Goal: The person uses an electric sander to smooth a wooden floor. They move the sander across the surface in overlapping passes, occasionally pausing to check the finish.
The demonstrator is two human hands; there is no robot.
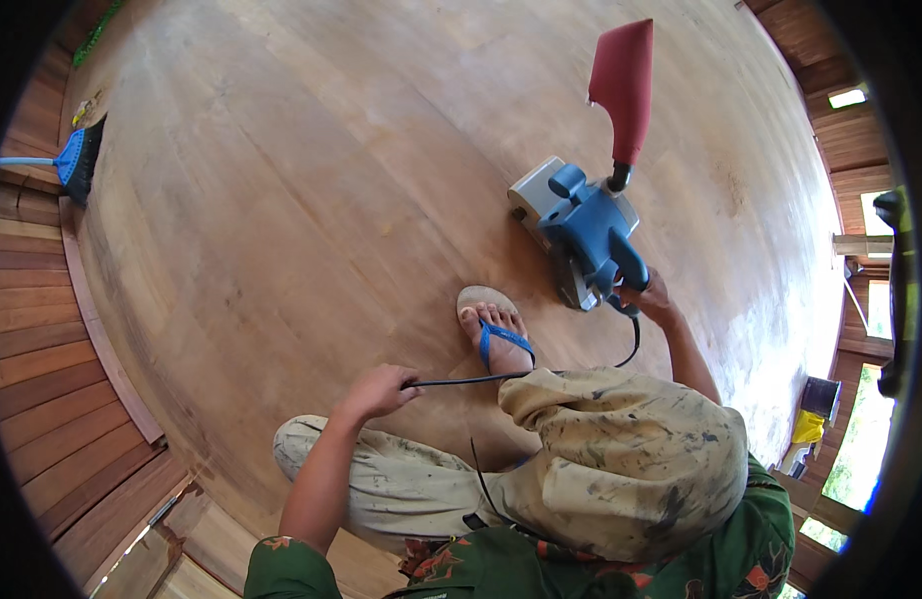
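Observation:
A blue and grey hand-held power sander [579, 225] with a red dust bag [623, 85] rests on the sanded wooden floor [331, 200], right of centre. My right hand [648, 298] grips its rear handle. My left hand [386, 389] pinches the black power cable [461, 380], which runs across in front of my knee and loops toward the sander. I am crouched in paint-stained pale trousers [631, 449], my sandalled foot [496, 329] just below the tool.
A blue broom [74, 160] lies at the left edge by wooden plank walls [42, 379]. At the right are bright openings, a post [860, 247] and a dark container with yellow material [810, 424]. A baseboard [102, 329] runs along the left.

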